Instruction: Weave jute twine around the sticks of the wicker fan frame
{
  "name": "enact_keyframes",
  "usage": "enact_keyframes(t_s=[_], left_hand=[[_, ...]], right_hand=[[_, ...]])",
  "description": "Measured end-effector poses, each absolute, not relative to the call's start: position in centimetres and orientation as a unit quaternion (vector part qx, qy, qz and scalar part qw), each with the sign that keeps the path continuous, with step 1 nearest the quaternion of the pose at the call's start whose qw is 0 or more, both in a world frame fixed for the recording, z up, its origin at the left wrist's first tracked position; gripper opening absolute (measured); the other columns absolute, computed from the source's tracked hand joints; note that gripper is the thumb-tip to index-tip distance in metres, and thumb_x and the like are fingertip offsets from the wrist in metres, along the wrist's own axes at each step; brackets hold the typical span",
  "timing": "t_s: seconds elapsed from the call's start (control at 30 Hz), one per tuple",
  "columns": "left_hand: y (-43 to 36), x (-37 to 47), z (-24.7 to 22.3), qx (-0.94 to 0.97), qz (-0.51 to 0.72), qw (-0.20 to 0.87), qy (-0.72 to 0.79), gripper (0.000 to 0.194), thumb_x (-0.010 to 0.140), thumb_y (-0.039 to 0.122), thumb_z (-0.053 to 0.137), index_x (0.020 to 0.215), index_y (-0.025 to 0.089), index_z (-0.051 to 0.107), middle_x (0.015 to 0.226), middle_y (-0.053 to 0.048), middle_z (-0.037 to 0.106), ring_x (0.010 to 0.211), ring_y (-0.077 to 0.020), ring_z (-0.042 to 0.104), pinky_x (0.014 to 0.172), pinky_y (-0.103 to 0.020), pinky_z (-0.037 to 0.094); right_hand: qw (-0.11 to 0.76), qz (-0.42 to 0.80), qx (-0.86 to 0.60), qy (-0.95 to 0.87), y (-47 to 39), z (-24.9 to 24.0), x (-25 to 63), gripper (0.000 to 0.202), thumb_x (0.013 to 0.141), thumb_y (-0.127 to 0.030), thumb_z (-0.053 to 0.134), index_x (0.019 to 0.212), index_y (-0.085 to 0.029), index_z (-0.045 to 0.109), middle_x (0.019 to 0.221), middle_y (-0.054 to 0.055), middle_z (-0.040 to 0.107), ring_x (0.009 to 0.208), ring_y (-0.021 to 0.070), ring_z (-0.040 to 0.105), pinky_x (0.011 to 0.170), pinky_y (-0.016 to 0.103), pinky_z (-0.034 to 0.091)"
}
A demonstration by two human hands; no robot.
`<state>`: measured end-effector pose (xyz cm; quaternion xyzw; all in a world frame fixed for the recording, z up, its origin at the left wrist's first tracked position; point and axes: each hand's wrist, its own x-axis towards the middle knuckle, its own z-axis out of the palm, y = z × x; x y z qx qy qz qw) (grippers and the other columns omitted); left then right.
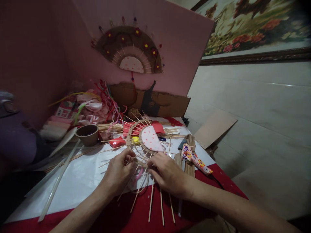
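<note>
Left hand and right hand angle inward, fingers curled, both pinching stick-and-twine frame at near edge. Brown pot, left on desk, holds small dark bits.

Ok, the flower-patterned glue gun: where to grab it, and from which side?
I'd take the glue gun by its handle, the slim arm slanting to the picture's lower right, coming from the near right. That end juts clear of the brown strip, so it looks easiest to wrap; the thicker end overlaps the strip. Mind the dark cord near the handle's tip.
</note>
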<state>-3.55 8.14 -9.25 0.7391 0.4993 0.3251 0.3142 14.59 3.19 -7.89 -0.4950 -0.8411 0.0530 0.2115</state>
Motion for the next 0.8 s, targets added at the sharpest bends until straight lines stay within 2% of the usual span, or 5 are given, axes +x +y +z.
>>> enact_keyframes(t_s=[0.13, 0.3, 0.43, 0.8], left_hand=[[8.2, -3.6, -9.5, 0.763, 0.332, 0.294, 0.469, 0.020, 0.070, 0.012, 0.048, 0.075, 0.021, 0.065, 0.073, 0.000, 0.062, 0.070, -0.0157, 0.057, 0.065, -0.029, 0.044], [8.4, -3.6, -10.1, 0.814, 0.295, 0.253, 0.431, 0.036, 0.067, 0.006, 0.045, 0.079, 0.028, 0.071, 0.075, -0.001, 0.056, 0.069, -0.0151, 0.055, 0.063, -0.029, 0.043], [8.6, -3.7, -10.7, 0.833, 0.279, 0.219, 0.426, 0.033, 0.072, 0.011, 0.045, 0.080, 0.029, 0.071, 0.076, -0.001, 0.052, 0.068, -0.0146, 0.053, 0.060, -0.028, 0.043], [8.3, -3.5, -10.3, 0.833, 0.230, 0.220, 0.453, 0.030, 0.075, 0.019, 0.045, 0.082, 0.030, 0.072, 0.077, -0.001, 0.048, 0.069, -0.0146, 0.051, 0.061, -0.028, 0.041]], right_hand=[[0.234, 0.052, -0.471, -0.849, 3.1, -8.3, 14.8, 0.011, 0.084, -0.015, 0.045, 0.082, -0.016, 0.056, 0.080, 0.006, 0.059, 0.082, 0.0187, 0.047, 0.074, 0.031, 0.037], [0.242, 0.060, -0.451, -0.857, 3.3, -8.6, 15.1, 0.011, 0.080, -0.010, 0.049, 0.083, -0.016, 0.057, 0.081, 0.006, 0.059, 0.082, 0.0186, 0.047, 0.075, 0.031, 0.038], [0.238, 0.073, -0.446, -0.860, 3.4, -8.4, 15.2, 0.014, 0.077, -0.008, 0.049, 0.084, -0.017, 0.058, 0.083, 0.006, 0.059, 0.084, 0.0192, 0.046, 0.075, 0.032, 0.038], [0.238, 0.087, -0.422, -0.871, 3.8, -8.7, 15.6, 0.026, 0.068, 0.000, 0.048, 0.084, -0.016, 0.059, 0.083, 0.005, 0.059, 0.085, 0.0198, 0.046, 0.076, 0.032, 0.039]])
